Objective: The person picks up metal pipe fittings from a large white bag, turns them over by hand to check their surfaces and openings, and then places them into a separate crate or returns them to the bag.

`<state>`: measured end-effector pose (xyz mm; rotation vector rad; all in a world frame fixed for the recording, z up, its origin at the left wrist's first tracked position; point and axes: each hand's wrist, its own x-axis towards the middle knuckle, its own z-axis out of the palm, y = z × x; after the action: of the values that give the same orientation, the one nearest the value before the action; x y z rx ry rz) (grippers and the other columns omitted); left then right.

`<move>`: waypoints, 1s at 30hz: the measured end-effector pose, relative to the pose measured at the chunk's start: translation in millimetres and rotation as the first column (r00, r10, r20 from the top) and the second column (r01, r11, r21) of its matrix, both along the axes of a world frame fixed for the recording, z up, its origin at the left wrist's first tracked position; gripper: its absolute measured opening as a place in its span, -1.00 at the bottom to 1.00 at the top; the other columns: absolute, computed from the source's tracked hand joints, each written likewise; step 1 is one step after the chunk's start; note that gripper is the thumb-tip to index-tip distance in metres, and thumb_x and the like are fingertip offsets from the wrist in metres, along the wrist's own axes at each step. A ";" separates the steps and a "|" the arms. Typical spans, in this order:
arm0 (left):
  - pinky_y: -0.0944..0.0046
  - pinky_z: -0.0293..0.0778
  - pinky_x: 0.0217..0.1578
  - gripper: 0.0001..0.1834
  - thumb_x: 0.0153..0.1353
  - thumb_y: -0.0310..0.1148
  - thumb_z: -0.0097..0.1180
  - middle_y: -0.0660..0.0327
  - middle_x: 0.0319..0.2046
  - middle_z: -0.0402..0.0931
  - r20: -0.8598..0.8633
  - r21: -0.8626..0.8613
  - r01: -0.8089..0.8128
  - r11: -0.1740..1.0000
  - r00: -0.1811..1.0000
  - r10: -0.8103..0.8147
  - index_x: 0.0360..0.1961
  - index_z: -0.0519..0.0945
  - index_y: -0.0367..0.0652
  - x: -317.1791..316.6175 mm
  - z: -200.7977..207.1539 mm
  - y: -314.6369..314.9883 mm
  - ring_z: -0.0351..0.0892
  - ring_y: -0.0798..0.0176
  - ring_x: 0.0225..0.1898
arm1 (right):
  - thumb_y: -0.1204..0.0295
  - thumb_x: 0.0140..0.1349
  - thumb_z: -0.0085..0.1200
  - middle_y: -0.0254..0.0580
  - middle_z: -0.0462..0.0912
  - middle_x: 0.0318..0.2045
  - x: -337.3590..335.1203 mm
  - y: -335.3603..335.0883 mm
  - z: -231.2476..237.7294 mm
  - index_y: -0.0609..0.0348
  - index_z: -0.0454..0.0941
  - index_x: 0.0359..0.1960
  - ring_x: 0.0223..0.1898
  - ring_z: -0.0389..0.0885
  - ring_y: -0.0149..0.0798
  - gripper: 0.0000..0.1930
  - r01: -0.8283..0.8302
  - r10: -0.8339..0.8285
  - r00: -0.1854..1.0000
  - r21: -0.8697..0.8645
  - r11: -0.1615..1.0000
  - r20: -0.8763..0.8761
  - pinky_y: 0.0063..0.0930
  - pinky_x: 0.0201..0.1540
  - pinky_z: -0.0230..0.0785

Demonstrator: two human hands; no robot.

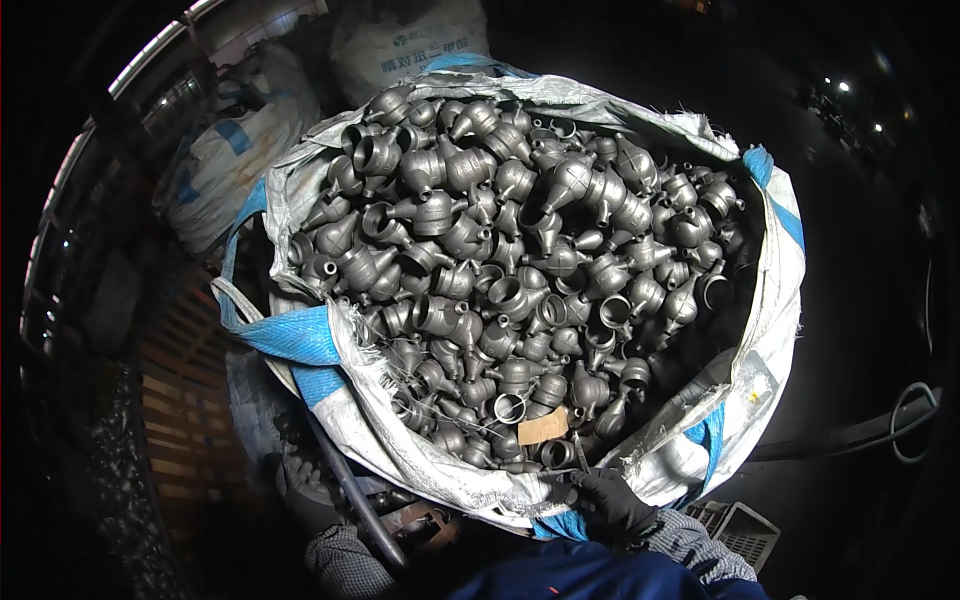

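A large white woven bulk bag (770,300) with blue straps stands before me, its mouth wide. Grey cast-metal fittings (430,215), round-bodied with narrow necks and ring-shaped mouths, fill it in a loose heap. At the bag's near rim is my right hand (612,500) in a dark glove, fingers drawn together; a thin stick-like thing rises beside them, and what they grip is unclear. A small brown cardboard piece (543,427) lies on the fittings close by. Low on the left, outside the bag, my left hand (306,482) is dim beside a dark bar (355,495); its fingers are hard to make out.
Another white bag (225,165) with blue straps stands at the far left, and a printed white bag (405,45) behind. An orange-brown slatted crate (185,400) is on the left. A pale plastic basket (748,535) sits at lower right, below a curved hose (900,420).
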<state>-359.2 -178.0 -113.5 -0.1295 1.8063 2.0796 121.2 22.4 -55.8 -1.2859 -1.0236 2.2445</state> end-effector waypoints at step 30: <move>0.33 0.49 -0.04 -0.64 0.27 -0.58 0.02 0.14 -0.07 0.52 -0.272 -0.040 0.930 0.365 0.342 -0.900 0.10 0.43 -0.39 224.3 75.2 214.4 0.55 0.32 -0.11 | 0.42 0.35 0.02 -0.30 0.62 -0.18 0.8 29.0 67.3 0.25 0.48 0.10 -0.25 0.54 -0.50 -0.68 0.051 -0.059 0.981 -0.046 0.998 -0.186 -0.66 -0.27 0.43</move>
<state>-134.9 36.4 -38.3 1.0337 1.2844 1.3166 122.0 51.4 11.5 -1.0808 -0.8676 2.3041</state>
